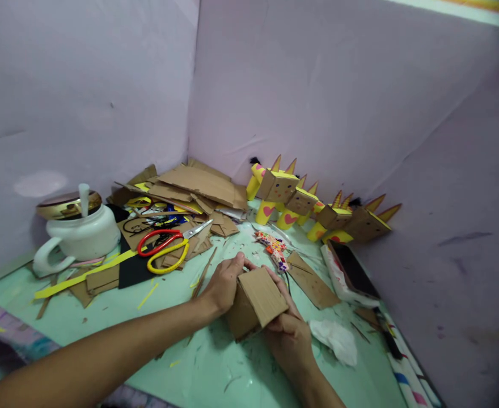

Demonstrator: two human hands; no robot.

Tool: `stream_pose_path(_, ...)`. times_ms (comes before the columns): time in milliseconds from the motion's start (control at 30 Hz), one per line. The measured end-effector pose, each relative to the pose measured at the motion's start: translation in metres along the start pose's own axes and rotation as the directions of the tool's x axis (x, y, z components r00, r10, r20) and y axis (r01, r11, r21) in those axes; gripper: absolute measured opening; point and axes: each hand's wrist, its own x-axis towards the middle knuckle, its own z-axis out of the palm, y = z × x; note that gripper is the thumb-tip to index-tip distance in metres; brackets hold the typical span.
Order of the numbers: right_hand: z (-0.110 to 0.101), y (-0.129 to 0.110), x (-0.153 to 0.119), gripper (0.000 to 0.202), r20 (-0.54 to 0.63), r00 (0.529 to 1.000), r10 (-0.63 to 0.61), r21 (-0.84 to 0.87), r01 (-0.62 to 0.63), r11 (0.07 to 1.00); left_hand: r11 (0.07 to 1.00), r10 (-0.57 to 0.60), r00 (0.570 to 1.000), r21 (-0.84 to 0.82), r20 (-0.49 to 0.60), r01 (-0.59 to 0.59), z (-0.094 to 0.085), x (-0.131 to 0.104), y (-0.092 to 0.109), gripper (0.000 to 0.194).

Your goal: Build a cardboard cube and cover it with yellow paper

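Observation:
A small brown cardboard box (261,300) is held tilted between my two hands, above the front middle of the pale green table. My left hand (225,283) grips its left and far edges, fingers closed against the cardboard. On the other side my right hand (290,328) wraps the right edge and supports it from below; some of its fingertips are hidden behind the box. Just beyond the box lies a glue gun (273,246) covered in flowery paper. Red and yellow handled scissors (168,249) rest open to the left on cardboard scraps.
Cardboard pieces (198,184) are piled in the back corner. A white mug (88,232) stands at left. Several yellow cardboard animal figures (278,187) line the back wall. At right are a phone (354,269), a crumpled white tissue (334,340) and a cardboard strip (311,280).

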Motion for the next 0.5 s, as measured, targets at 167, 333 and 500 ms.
stream_pose_path(167,0.004,0.001,0.001,0.096,-0.070,0.997,0.019,0.083,-0.013,0.996,1.000,0.003,1.000,0.018,0.005,-0.003,0.001,0.004,-0.005,0.051)
stream_pose_path(333,-0.006,0.000,0.008,0.086,-0.169,0.980,-0.109,-0.054,0.101,0.993,1.000,0.011,0.993,-0.028,0.119,-0.007,-0.008,0.015,-0.005,0.070)
stream_pose_path(500,-0.019,0.000,0.012,0.079,-0.235,0.932,-0.277,-0.178,0.239,0.955,0.943,0.265,0.883,0.086,0.388,-0.321,-0.023,0.013,-0.005,0.102)
